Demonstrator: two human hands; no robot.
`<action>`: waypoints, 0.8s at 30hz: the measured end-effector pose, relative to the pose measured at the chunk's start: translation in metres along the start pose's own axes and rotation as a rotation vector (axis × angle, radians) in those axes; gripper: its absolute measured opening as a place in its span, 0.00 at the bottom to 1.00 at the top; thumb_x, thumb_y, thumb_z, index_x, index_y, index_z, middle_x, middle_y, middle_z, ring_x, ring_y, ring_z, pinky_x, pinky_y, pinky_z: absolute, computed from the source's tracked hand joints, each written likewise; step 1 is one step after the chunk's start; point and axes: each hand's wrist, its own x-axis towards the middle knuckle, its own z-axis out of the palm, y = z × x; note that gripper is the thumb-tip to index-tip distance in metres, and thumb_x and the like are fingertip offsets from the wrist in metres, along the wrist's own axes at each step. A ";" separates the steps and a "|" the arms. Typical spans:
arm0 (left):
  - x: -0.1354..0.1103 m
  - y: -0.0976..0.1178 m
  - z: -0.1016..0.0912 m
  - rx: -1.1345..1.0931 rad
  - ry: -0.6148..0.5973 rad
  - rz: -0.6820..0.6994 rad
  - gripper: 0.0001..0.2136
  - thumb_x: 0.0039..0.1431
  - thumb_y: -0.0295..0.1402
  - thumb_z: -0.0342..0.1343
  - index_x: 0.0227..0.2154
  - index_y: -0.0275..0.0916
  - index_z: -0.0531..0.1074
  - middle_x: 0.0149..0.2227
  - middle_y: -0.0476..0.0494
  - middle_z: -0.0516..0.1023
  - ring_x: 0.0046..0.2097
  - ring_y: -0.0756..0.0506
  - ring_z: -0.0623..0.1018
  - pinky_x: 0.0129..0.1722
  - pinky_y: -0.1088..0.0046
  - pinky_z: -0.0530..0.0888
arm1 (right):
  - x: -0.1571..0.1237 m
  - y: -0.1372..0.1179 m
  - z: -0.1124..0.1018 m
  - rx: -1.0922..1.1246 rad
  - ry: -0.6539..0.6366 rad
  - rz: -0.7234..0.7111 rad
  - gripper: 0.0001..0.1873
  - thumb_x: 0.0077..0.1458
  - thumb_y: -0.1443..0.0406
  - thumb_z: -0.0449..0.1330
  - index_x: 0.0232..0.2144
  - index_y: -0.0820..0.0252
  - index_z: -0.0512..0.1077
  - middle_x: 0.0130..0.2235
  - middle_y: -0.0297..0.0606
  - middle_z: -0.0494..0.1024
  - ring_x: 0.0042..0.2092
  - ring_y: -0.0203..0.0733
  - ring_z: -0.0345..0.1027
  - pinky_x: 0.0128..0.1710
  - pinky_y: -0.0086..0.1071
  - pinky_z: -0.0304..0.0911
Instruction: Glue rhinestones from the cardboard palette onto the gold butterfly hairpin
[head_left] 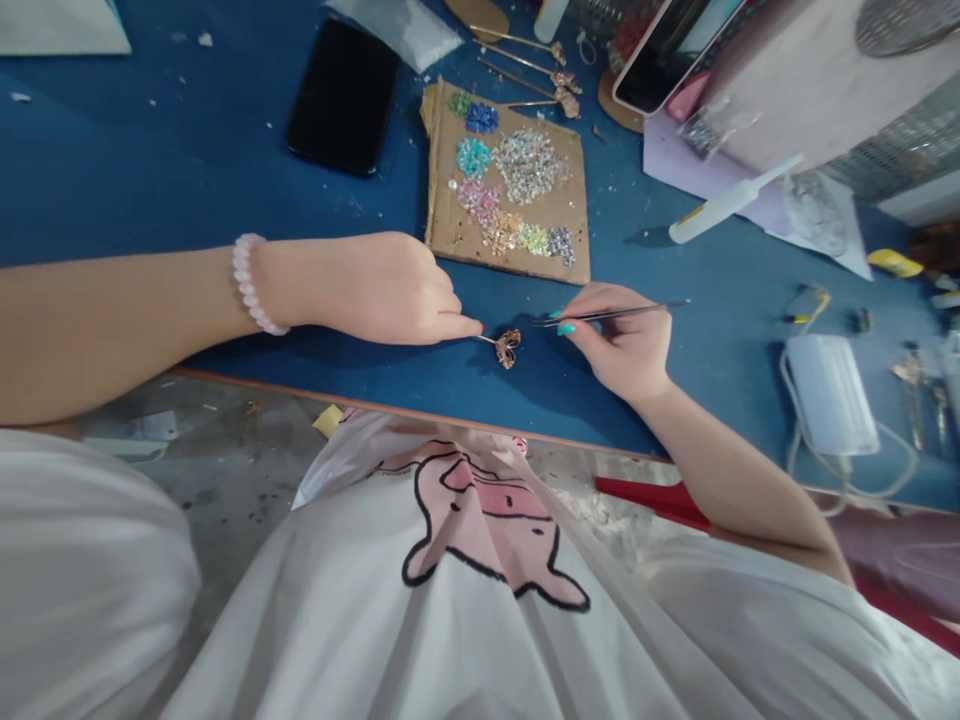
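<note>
My left hand (390, 290) is closed around the thin stem of a gold hairpin, whose openwork ornamental head (508, 348) sticks out past my fingertips just above the blue table. Dark tweezers (611, 313) are pinched in my right hand (626, 345), their tips pointing left toward the ornament but apart from it. Beyond both hands lies a cardboard piece (514, 262) bearing small heaps of rhinestones: a large clear heap (529, 165), with blue, turquoise, pink, orange, yellow-green and grey ones around it.
A black phone (345, 97) lies left of the cardboard. Several gold hairpins (529, 65) rest behind it. To the right are a white glue bottle (731, 202), another phone (675, 50) and a white adapter with cable (832, 395). The table's front edge (420, 408) runs close to my body.
</note>
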 end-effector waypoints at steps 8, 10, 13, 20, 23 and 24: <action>0.003 0.002 -0.011 0.188 -0.183 0.158 0.26 0.75 0.22 0.32 0.65 0.39 0.69 0.40 0.40 0.83 0.39 0.45 0.79 0.31 0.67 0.63 | 0.007 0.010 -0.009 -0.035 0.132 0.169 0.21 0.58 0.46 0.65 0.31 0.57 0.79 0.31 0.39 0.79 0.31 0.39 0.72 0.28 0.34 0.67; 0.004 0.001 -0.011 0.230 -0.179 0.169 0.25 0.75 0.23 0.33 0.65 0.39 0.68 0.39 0.41 0.84 0.39 0.45 0.79 0.32 0.66 0.64 | 0.009 0.015 -0.012 -0.034 0.157 0.215 0.22 0.57 0.45 0.66 0.31 0.57 0.78 0.31 0.37 0.79 0.32 0.38 0.72 0.30 0.33 0.67; 0.005 -0.004 -0.011 0.250 -0.151 0.136 0.24 0.77 0.28 0.34 0.62 0.39 0.72 0.38 0.41 0.84 0.38 0.45 0.79 0.34 0.65 0.67 | 0.010 0.028 -0.017 -0.005 0.231 0.296 0.23 0.54 0.43 0.67 0.32 0.57 0.78 0.29 0.34 0.77 0.31 0.35 0.71 0.31 0.30 0.68; 0.002 -0.022 -0.010 0.210 -0.078 0.001 0.23 0.78 0.35 0.35 0.58 0.36 0.75 0.39 0.40 0.85 0.39 0.46 0.81 0.42 0.65 0.74 | 0.016 0.047 -0.022 0.182 0.286 0.375 0.29 0.46 0.39 0.71 0.31 0.58 0.76 0.25 0.30 0.73 0.26 0.30 0.65 0.25 0.26 0.62; 0.000 -0.026 -0.008 0.203 -0.064 -0.033 0.24 0.77 0.36 0.35 0.59 0.35 0.75 0.40 0.38 0.86 0.40 0.44 0.83 0.38 0.66 0.75 | 0.018 0.047 -0.022 0.212 0.255 0.406 0.31 0.44 0.38 0.71 0.31 0.59 0.75 0.25 0.31 0.74 0.26 0.31 0.66 0.25 0.26 0.63; 0.000 -0.026 -0.007 0.196 -0.071 -0.036 0.25 0.77 0.36 0.35 0.59 0.35 0.74 0.41 0.38 0.86 0.41 0.43 0.84 0.38 0.66 0.75 | 0.018 0.046 -0.023 0.219 0.250 0.411 0.31 0.43 0.38 0.71 0.30 0.59 0.75 0.25 0.31 0.74 0.26 0.31 0.67 0.25 0.26 0.64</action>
